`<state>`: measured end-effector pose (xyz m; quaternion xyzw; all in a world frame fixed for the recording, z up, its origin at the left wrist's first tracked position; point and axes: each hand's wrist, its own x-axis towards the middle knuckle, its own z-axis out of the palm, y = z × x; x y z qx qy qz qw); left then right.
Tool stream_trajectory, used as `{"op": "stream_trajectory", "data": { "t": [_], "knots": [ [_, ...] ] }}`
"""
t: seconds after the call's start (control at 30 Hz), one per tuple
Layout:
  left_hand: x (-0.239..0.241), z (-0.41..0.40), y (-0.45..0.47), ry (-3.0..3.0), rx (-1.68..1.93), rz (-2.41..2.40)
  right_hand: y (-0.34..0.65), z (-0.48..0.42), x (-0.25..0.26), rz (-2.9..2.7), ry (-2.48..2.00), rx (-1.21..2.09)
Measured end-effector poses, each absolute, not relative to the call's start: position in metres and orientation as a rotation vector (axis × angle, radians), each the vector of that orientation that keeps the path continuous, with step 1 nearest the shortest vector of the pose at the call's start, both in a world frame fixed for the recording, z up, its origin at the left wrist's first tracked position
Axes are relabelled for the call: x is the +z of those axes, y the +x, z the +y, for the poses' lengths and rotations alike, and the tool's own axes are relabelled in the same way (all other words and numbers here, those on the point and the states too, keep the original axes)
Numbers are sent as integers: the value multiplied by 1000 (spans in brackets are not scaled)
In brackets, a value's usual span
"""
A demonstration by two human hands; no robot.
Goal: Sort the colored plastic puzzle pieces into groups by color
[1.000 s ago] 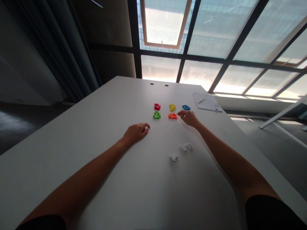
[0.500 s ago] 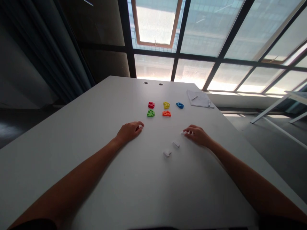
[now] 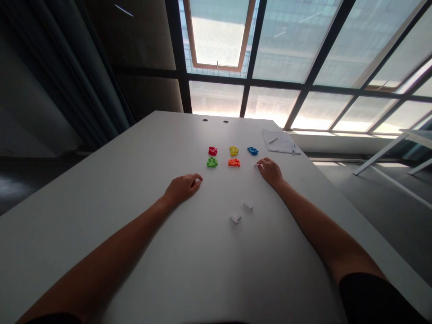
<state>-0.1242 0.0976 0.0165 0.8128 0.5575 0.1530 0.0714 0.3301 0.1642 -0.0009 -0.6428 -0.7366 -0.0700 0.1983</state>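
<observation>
My right hand pinches a small piece of white paper at its fingertips, just right of the orange toy piece and below the blue one. On the white table, my left hand rests with its fingers curled together; whatever it may hold is hidden. Beyond it lie a green toy piece and a red one, with a yellow one farther right. Two small folded pieces of white paper, one upper and one lower, sit between my forearms.
Sheets of paper lie at the far right of the table, with a pen on top and another pen by the lower edge. Two round holes are set near the far edge. Windows stand behind, and a dark curtain hangs left.
My right hand has moved forward, away from me, carrying the white paper piece up beside the orange toy piece. My left hand stays in place.
</observation>
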Motion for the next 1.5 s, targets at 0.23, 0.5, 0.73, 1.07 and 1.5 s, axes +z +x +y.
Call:
{"op": "stream_trajectory", "data": {
  "t": [0.23,0.5,0.73,1.07,1.5],
  "knots": [
    [18,97,-125,2439,470,1657,325,171,-8,-2003,-1785,-233],
    [18,96,-124,2436,487,1651,315,127,-14,-2111,-1544,-128],
    [14,98,-125,2428,496,1649,309,43,-5,-2322,-879,220],
    [17,96,-125,2435,475,1649,306,51,-5,-2333,-968,235],
    [18,96,-122,2447,460,1668,346,128,-8,-2163,-1507,-150]
  ]
}}
